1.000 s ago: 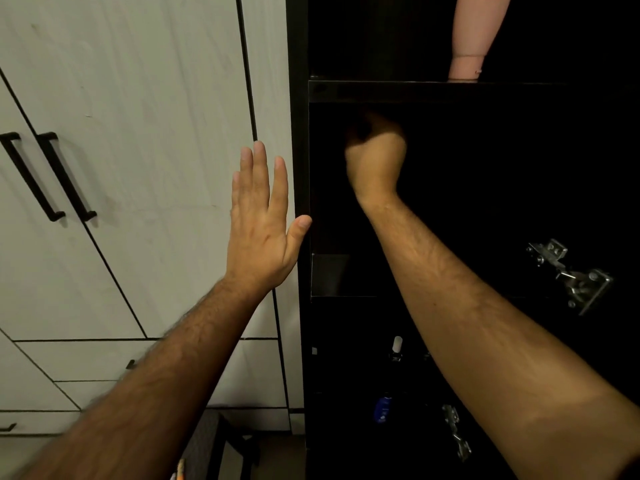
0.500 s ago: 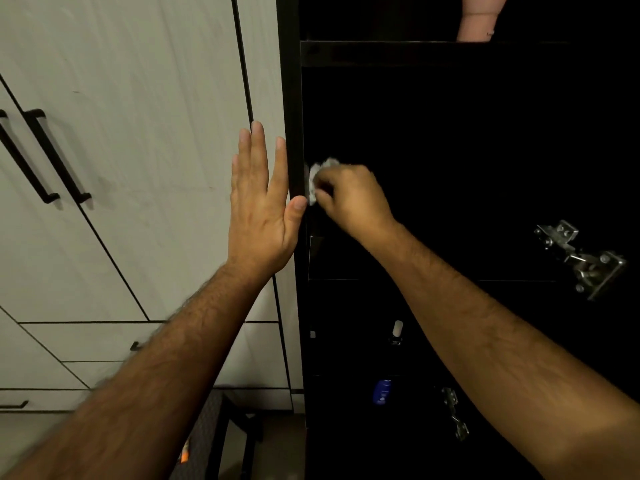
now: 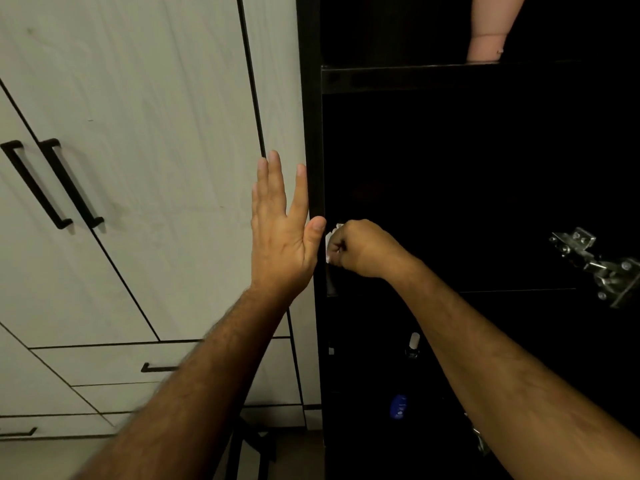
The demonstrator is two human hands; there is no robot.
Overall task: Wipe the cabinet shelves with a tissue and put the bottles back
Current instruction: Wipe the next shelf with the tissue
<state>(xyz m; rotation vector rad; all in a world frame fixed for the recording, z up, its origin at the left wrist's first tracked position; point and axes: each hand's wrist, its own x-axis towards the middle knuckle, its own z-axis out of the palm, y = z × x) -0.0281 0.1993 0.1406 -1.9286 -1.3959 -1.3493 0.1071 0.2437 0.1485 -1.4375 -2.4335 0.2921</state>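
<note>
Your right hand [image 3: 363, 249] is curled tight around a crumpled white tissue [image 3: 331, 242], of which only a small wad shows past the knuckles. The wad is pressed against the inner face of the dark cabinet's left side wall [image 3: 313, 133], just above the front left corner of the dark middle shelf [image 3: 519, 291]. Your left hand [image 3: 282, 237] lies flat, fingers straight and holding nothing, on the pale wood-grain door [image 3: 138, 150], thumb hooked on the cabinet's front edge, just beside the tissue.

The shelf's long axis runs rightward from the tissue, so the coming wipe probably travels right along it; the right hand is the nearer. Bottles wait elsewhere: a pale pink bottle [image 3: 486, 32] on the upper shelf near its right end, a small blue bottle [image 3: 398, 407] and a white-capped dark bottle [image 3: 413, 344] lower down.
</note>
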